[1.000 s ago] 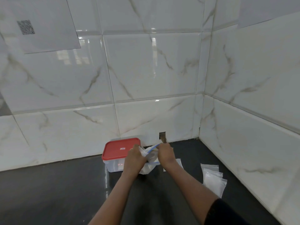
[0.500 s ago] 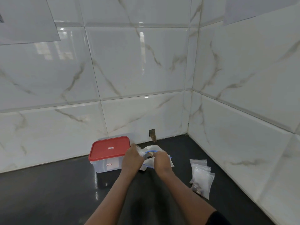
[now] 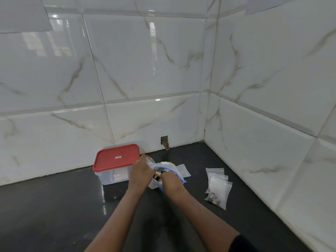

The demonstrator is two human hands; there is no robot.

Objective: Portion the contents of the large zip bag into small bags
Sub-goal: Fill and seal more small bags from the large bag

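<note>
Head: large zip bag (image 3: 152, 184) mouth-up

Glossy white marble-look wall tiles (image 3: 145, 60), grey-brown veins, meet in corner at right. Bright reflections upper left. Small rectangular hole (image 3: 164, 140) at wall base. Glossy black worktop (image 3: 54, 215).

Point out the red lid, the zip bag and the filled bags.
red lid (image 3: 109, 161): head view, flat top.
zip bag (image 3: 177, 175): head view, blue zip edge.
filled bags (image 3: 219, 191): head view, front bag's face.
</note>
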